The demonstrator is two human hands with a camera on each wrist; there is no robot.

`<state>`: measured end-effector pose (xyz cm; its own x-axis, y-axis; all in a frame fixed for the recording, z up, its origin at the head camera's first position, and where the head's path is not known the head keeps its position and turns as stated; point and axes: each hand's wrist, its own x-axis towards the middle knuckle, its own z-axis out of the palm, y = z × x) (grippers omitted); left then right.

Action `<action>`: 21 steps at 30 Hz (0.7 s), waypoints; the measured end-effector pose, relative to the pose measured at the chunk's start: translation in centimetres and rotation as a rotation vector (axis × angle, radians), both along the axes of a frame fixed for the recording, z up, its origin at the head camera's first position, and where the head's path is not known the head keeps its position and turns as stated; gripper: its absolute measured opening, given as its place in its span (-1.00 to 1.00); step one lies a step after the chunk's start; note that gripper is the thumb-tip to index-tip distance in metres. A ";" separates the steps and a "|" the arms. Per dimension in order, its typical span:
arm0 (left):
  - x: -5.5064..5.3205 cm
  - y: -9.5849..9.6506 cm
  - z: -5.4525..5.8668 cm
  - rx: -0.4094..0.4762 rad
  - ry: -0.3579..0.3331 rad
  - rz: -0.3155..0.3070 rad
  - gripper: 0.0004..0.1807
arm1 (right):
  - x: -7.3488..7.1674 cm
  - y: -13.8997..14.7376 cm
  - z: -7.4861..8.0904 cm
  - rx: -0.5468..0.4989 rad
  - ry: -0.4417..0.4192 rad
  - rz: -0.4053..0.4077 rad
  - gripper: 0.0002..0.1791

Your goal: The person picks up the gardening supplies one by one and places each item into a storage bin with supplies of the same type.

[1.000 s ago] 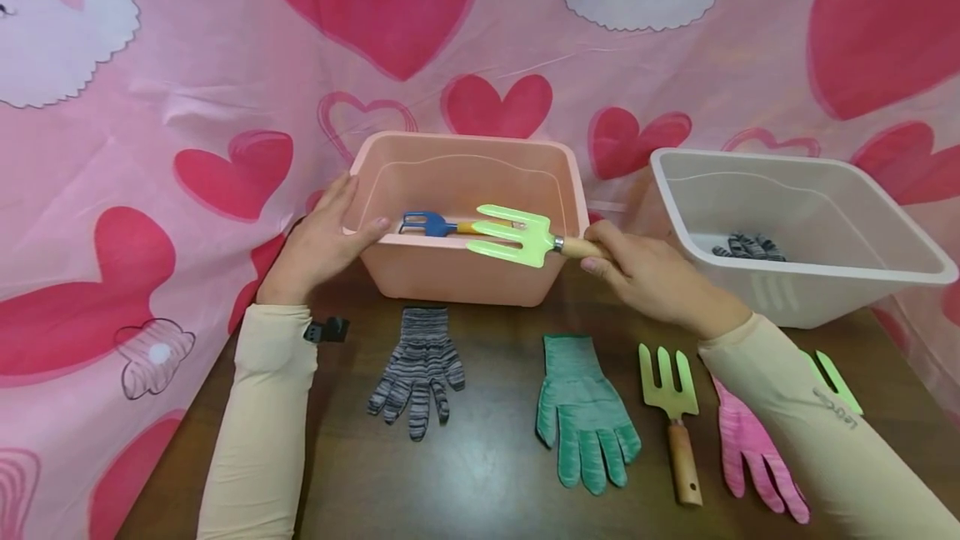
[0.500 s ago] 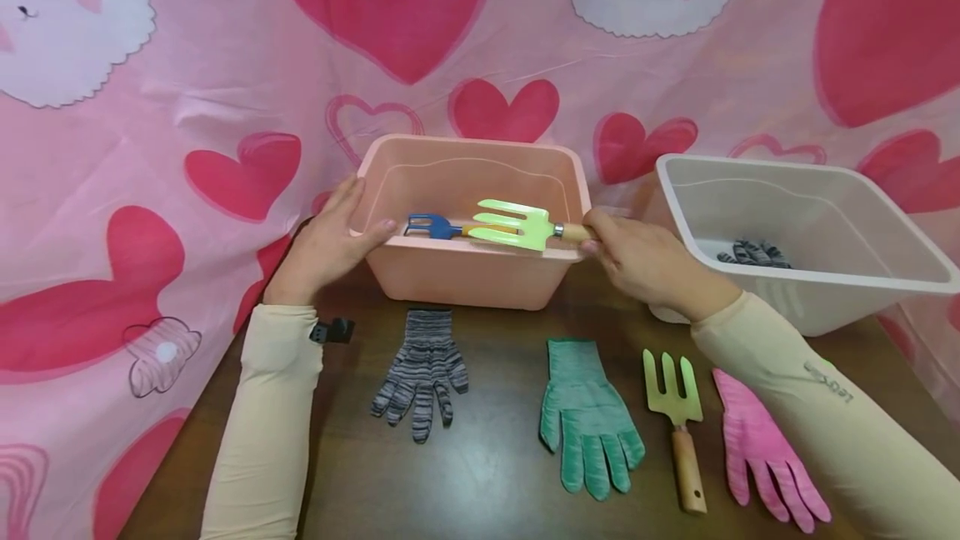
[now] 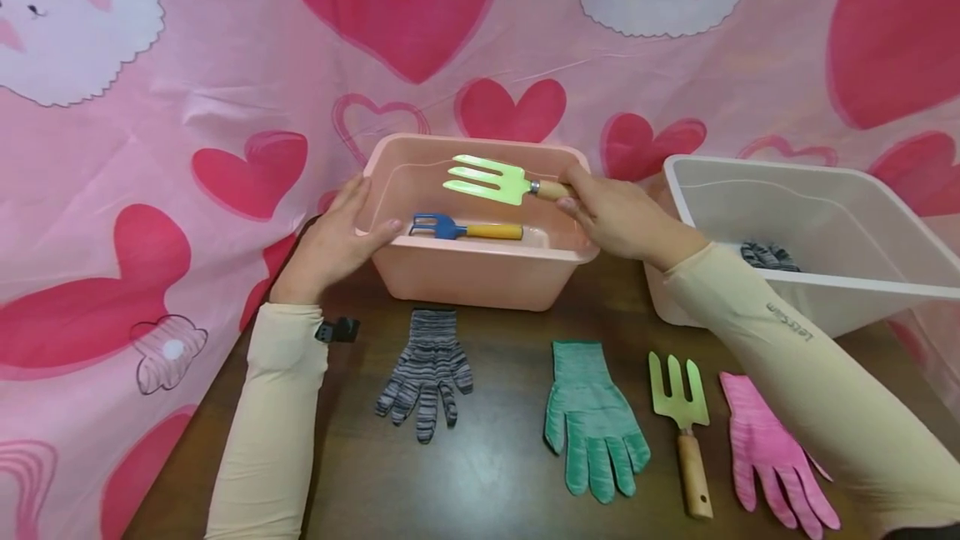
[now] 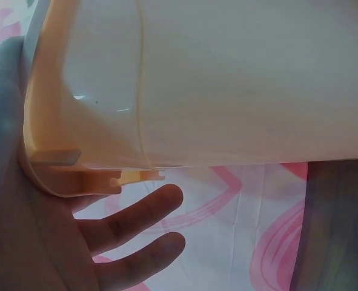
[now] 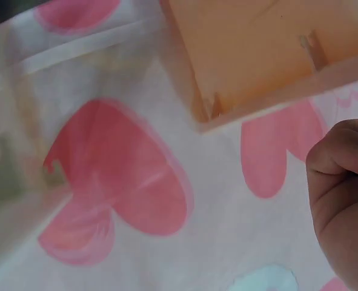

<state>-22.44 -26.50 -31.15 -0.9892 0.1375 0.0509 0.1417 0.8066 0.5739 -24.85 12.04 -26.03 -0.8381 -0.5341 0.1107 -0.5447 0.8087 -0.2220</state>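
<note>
At the left corner of a pink plastic bin (image 3: 480,277), my left hand (image 3: 322,240) holds the rim, thumb over it and fingers along the outside. The left wrist view shows two fingers (image 4: 133,221) extended beyond the bin's wall. My right hand (image 3: 618,211) grips the wooden handle of a light green hand fork (image 3: 491,179), its tines pointing left above the bin's opening. Only part of the right hand shows in the right wrist view, and the fork is out of sight there. Inside the bin lies a blue hand fork (image 3: 465,229) with a yellow handle.
A white bin (image 3: 817,176) holding a grey striped glove (image 3: 768,256) stands to the right. Across the table (image 3: 495,432) lie a grey striped glove (image 3: 427,373), a green glove (image 3: 596,423), another green hand fork (image 3: 682,423) and a pink glove (image 3: 776,452).
My right hand has carried the light green fork up and left, from the pink bin's front rim to over its opening, uncovering the yellow handle. The left hand has stayed on the rim.
</note>
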 end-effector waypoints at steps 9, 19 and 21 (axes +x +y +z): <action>-0.3 0.1 -0.2 -0.003 0.013 0.006 0.10 | -3.2 -1.8 -2.7 -0.088 0.056 0.070 -0.65; -0.4 -0.1 -0.4 0.000 0.027 0.000 0.08 | -5.9 -3.9 -3.3 -0.206 0.071 0.173 -0.55; -0.4 -0.1 -0.5 0.006 0.028 -0.001 0.08 | -6.3 -4.3 -3.4 -0.219 0.081 0.211 -0.58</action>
<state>-22.83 -26.61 -31.61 -0.9872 0.1382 0.0792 0.1585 0.8029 0.5746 -31.17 7.79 -29.40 -0.6947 -0.6517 0.3043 -0.7187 0.6132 -0.3276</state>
